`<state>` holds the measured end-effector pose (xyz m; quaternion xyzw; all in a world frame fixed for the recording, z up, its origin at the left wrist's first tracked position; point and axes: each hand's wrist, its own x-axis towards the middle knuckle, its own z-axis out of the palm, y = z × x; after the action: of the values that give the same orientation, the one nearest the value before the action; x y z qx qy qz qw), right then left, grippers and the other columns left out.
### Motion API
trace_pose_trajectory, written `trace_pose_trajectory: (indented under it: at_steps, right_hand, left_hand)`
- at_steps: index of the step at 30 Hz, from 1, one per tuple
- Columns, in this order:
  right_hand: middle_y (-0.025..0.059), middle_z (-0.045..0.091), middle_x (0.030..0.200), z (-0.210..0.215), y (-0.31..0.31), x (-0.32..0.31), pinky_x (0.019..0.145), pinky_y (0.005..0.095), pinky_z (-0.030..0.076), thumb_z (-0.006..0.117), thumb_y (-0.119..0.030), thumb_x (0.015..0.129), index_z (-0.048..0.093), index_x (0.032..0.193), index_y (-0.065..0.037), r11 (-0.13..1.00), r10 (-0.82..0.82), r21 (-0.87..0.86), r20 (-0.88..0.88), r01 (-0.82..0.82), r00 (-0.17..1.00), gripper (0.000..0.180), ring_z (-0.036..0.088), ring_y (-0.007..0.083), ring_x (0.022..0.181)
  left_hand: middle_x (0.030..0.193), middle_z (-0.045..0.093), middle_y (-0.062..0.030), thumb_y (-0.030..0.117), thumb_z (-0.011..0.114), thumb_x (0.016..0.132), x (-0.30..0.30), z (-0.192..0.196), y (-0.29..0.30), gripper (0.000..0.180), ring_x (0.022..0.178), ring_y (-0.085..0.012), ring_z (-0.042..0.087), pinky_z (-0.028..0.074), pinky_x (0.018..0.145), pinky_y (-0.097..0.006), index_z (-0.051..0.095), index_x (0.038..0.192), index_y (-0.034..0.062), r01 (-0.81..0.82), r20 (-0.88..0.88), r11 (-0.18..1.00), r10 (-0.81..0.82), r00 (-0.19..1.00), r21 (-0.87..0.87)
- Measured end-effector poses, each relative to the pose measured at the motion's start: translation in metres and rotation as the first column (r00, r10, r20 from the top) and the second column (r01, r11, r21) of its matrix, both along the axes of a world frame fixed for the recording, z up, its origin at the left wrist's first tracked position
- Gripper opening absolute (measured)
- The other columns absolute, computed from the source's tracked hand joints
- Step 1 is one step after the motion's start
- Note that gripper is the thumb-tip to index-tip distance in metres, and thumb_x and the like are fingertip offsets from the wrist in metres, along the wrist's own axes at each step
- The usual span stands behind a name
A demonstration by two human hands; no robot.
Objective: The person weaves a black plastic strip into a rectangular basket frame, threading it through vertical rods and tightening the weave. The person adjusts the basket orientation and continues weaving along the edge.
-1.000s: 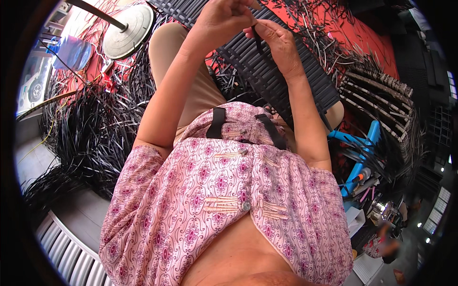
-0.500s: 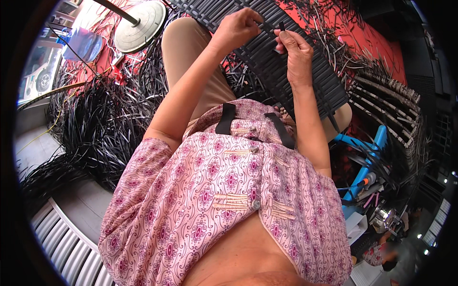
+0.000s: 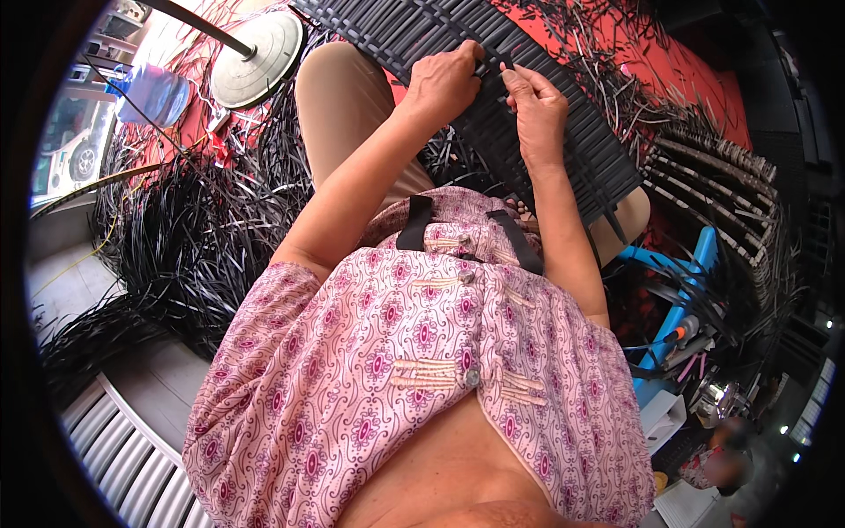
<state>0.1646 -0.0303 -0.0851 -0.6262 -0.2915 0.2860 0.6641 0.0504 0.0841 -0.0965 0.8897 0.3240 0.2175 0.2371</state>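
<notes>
A dark woven panel [image 3: 600, 160] of flat black strips lies across my lap, running from the top of the view down to my right knee. Over its left edge is my left hand [image 3: 444, 81], with the fingers curled in; a small dark bit shows by its fingertips. My right hand [image 3: 539, 107] is just to the right, above the weave, thumb and forefinger pinched together. A thin black strip seems to be in that pinch, though it blends with the dark panel behind. A short gap separates the two hands.
Loose black strips [image 3: 185, 220] heap on the floor at left, near a round pale stand base [image 3: 257, 60] and a clear blue bottle [image 3: 151, 94]. Right of me are a blue frame [image 3: 678, 308] and a stack of woven pieces [image 3: 711, 189]. Another person [image 3: 717, 462] appears far right.
Both hands have come nearer to my body, and the right one also slightly left. The black strip that stood up from my right fingers shows less clearly now.
</notes>
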Motion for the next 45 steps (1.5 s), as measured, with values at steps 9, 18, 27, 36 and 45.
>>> trace_pose_trajectory:
  at_steps: [9,18,27,36,45]
  right_hand:
    - [0.0049,0.074,0.08,0.0,0.006,-0.005,0.063,0.0252,0.053,0.076,-0.011,0.086,0.075,0.101,0.001,0.977,-0.004,-0.206,0.278,0.064,0.96,0.019,0.064,0.0067,0.069]
    - [0.0183,0.073,0.085,-0.003,0.015,-0.008,0.078,0.0454,0.056,0.07,-0.021,0.082,0.077,0.094,-0.006,0.904,0.149,-0.399,0.633,0.155,0.76,0.02,0.071,0.0374,0.083]
    - [0.0177,0.073,0.085,-0.011,0.022,-0.013,0.075,0.0464,0.056,0.072,-0.021,0.084,0.076,0.089,-0.008,0.924,0.108,-0.295,0.813,0.245,0.572,0.014,0.071,0.0372,0.083]
    - [0.0134,0.07,0.088,-0.003,0.02,-0.024,0.075,0.0475,0.054,0.072,-0.012,0.084,0.064,0.096,-0.006,0.915,0.132,-0.334,0.778,0.227,0.614,0.016,0.069,0.0352,0.084]
    - [0.0124,0.067,0.092,-0.005,0.02,-0.026,0.075,0.0453,0.055,0.073,-0.009,0.083,0.06,0.097,-0.006,0.943,0.154,-0.287,0.829,0.171,0.537,0.019,0.068,0.034,0.086]
  left_hand:
    - [0.082,0.071,-0.0164,0.014,0.062,0.084,0.0,-0.009,0.002,0.028,0.084,-0.0363,0.07,0.053,0.075,-0.049,0.066,0.112,0.0122,-0.056,0.127,0.997,0.062,0.99,-0.052]
    - [0.086,0.075,-0.0081,0.01,0.067,0.082,-0.005,-0.023,0.011,0.036,0.085,-0.0274,0.073,0.055,0.077,-0.037,0.065,0.118,0.0089,-0.035,0.195,0.993,0.056,0.979,-0.111]
    - [0.083,0.07,-0.0186,0.012,0.06,0.086,-0.006,-0.017,0.009,0.036,0.085,-0.0407,0.067,0.051,0.074,-0.052,0.053,0.122,0.0081,0.109,0.326,0.987,-0.065,0.943,-0.118]
    - [0.081,0.071,-0.0134,-0.002,0.068,0.08,-0.01,-0.016,0.015,0.041,0.076,-0.0246,0.072,0.055,0.071,-0.034,0.059,0.119,0.003,0.185,0.455,0.914,0.0,0.89,-0.362]
    - [0.084,0.069,-0.0063,-0.007,0.066,0.083,-0.014,-0.024,0.019,0.034,0.078,-0.0105,0.065,0.051,0.072,-0.024,0.059,0.115,0.0005,0.3,0.539,0.709,0.133,0.832,-0.638]
